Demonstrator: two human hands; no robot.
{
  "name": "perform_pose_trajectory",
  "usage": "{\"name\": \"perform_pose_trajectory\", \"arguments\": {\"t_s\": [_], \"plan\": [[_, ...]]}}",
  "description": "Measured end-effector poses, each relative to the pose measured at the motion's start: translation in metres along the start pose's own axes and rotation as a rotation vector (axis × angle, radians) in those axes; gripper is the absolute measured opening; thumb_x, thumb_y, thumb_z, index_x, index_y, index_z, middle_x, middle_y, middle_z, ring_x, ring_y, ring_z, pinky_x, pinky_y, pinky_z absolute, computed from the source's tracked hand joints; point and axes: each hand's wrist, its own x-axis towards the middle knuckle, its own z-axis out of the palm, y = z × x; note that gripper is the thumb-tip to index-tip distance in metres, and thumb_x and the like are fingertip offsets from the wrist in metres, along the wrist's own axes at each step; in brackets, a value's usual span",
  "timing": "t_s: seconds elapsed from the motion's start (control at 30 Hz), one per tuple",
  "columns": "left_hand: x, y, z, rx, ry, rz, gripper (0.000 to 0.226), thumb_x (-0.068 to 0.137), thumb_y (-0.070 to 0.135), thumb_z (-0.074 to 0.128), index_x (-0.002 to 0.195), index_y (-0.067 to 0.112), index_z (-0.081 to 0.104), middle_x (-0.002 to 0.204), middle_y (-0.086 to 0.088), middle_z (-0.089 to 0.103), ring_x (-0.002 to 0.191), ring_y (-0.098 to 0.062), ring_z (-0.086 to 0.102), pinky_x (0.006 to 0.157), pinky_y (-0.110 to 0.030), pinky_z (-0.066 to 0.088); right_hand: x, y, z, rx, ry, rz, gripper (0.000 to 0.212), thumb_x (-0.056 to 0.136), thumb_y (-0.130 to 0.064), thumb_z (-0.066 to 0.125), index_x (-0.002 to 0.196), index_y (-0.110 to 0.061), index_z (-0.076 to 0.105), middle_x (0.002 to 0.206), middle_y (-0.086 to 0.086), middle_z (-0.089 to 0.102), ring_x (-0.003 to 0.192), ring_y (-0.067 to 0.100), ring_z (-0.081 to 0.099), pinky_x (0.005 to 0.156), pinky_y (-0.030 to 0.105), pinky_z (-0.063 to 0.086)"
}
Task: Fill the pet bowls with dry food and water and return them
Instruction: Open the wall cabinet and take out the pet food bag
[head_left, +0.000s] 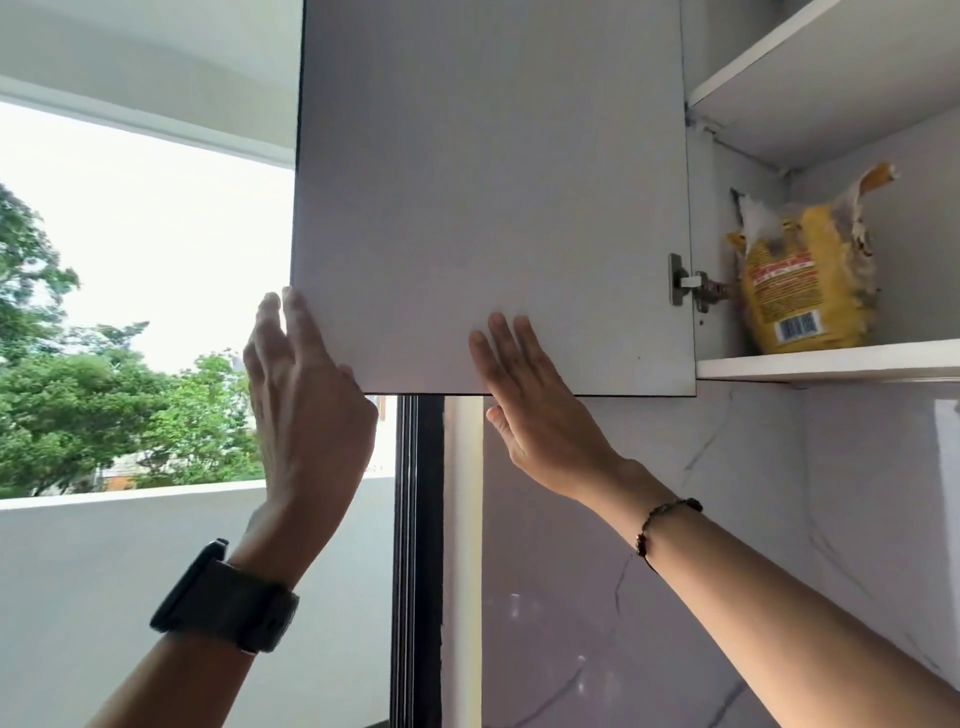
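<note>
A yellow bag of dry pet food (808, 291), torn open at the top, stands on the lower shelf (831, 364) of an open wall cabinet at the right. The grey cabinet door (493, 182) is swung out toward me and fills the upper middle. My left hand (309, 410), with a black watch on the wrist, grips the door's lower left corner. My right hand (535, 410), fingers spread, lies flat against the door's lower edge and holds nothing. No pet bowls are in view.
An upper shelf (810, 78) sits above the bag. A metal hinge (693, 288) joins door and cabinet. Marbled wall tiles (753, 519) run below the cabinet. A dark window frame (418, 545) stands in the middle, with a balcony wall and trees at the left.
</note>
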Motion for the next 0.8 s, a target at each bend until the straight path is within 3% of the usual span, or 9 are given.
{"name": "perform_pose_trajectory", "arguments": {"t_s": [0.1, 0.23, 0.4, 0.53, 0.6, 0.7, 0.8], "plan": [[0.0, 0.003, 0.006, 0.222, -0.099, 0.059, 0.08, 0.078, -0.013, 0.049, 0.147, -0.006, 0.01, 0.153, -0.034, -0.001, 0.144, -0.043, 0.001, 0.118, -0.044, 0.006, -0.002, 0.008, -0.014, 0.024, -0.126, -0.037, 0.057, 0.095, -0.025, 0.028, 0.146, 0.0, 0.023, 0.154, 0.02, 0.02, 0.143, 0.033, 0.01, 0.115, 0.035, 0.015], [-0.002, 0.015, 0.012, 0.334, -0.143, 0.111, 0.083, 0.074, -0.013, 0.052, 0.145, -0.011, 0.01, 0.152, -0.035, -0.008, 0.143, -0.044, -0.01, 0.116, -0.048, -0.002, -0.014, 0.016, -0.047, 0.082, -0.328, -0.007, 0.06, 0.102, -0.026, 0.034, 0.15, -0.012, 0.002, 0.159, 0.001, -0.007, 0.146, 0.01, -0.008, 0.109, 0.011, -0.007], [-0.013, 0.045, 0.036, 0.249, -0.207, 0.193, 0.079, 0.073, -0.008, 0.052, 0.143, -0.013, 0.018, 0.153, -0.033, 0.001, 0.144, -0.042, -0.005, 0.116, -0.048, 0.0, -0.043, 0.031, -0.092, -0.098, -0.419, 0.02, 0.06, 0.101, -0.027, 0.035, 0.151, -0.012, 0.005, 0.16, 0.002, 0.0, 0.146, 0.01, -0.002, 0.11, 0.015, -0.006], [-0.037, 0.093, 0.057, -0.079, -0.383, 0.25, 0.069, 0.084, -0.001, 0.053, 0.146, -0.004, 0.022, 0.157, -0.022, 0.003, 0.147, -0.032, -0.004, 0.118, -0.038, 0.003, -0.069, 0.058, -0.138, -0.359, -0.38, 0.003, 0.05, 0.093, -0.019, 0.053, 0.138, 0.0, 0.042, 0.15, 0.018, 0.034, 0.141, 0.028, 0.029, 0.112, 0.03, 0.011], [-0.051, 0.125, 0.063, -0.301, -0.51, 0.261, 0.066, 0.089, 0.006, 0.052, 0.148, 0.006, 0.022, 0.159, -0.011, 0.005, 0.148, -0.022, -0.001, 0.117, -0.029, 0.006, -0.082, 0.074, -0.167, -0.559, -0.456, 0.045, 0.043, 0.089, -0.021, 0.058, 0.127, -0.001, 0.056, 0.141, 0.019, 0.047, 0.136, 0.031, 0.038, 0.113, 0.036, 0.021], [-0.074, 0.17, 0.067, -0.542, -0.677, 0.297, 0.063, 0.091, 0.012, 0.053, 0.147, 0.018, 0.025, 0.157, 0.0, 0.021, 0.143, -0.016, 0.022, 0.108, -0.018, 0.019, -0.099, 0.091, -0.218, -0.788, -0.56, 0.137, 0.033, 0.078, -0.02, 0.068, 0.104, 0.0, 0.069, 0.115, 0.02, 0.066, 0.119, 0.035, 0.054, 0.104, 0.044, 0.04], [-0.094, 0.215, 0.073, -0.746, -0.847, 0.304, 0.058, 0.091, 0.015, 0.056, 0.143, 0.023, 0.033, 0.146, 0.001, 0.041, 0.131, -0.016, 0.04, 0.1, -0.019, 0.031, -0.114, 0.108, -0.269, -0.938, -0.603, 0.199, 0.024, 0.067, -0.014, 0.073, 0.086, 0.0, 0.069, 0.089, 0.02, 0.07, 0.106, 0.039, 0.061, 0.097, 0.045, 0.046]]}}
